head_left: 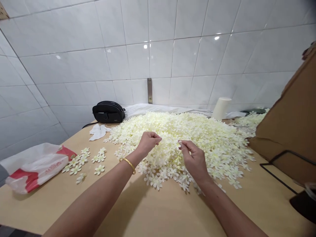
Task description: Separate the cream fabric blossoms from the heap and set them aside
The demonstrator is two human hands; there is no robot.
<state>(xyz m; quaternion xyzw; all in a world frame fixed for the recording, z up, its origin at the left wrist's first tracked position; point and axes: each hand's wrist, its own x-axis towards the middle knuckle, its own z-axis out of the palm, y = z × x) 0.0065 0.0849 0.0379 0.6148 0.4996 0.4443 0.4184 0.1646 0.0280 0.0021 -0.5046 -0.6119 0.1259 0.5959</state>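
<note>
A big heap of white artificial flowers (217, 141) with pale yellow-green centres covers the middle of the table. Over the front of this heap, my left hand (148, 143) is closed in a pinch; whatever lies between its fingertips is too small to make out. A yellow bangle (128, 164) circles that wrist. To its right, my right hand (195, 158) pinches a small white flower (179, 144) between thumb and forefinger, a short gap from the left fingertips. Several loose flowers (79, 160) lie apart on the left side of the table.
A white and red plastic bag (46, 168) lies at the left, with a black pouch (108, 112) and crumpled tissue (98, 131) behind. At the back stands a white cup-like object (221, 108). Brown cardboard (288, 121) and a black metal frame (278, 176) occupy the right.
</note>
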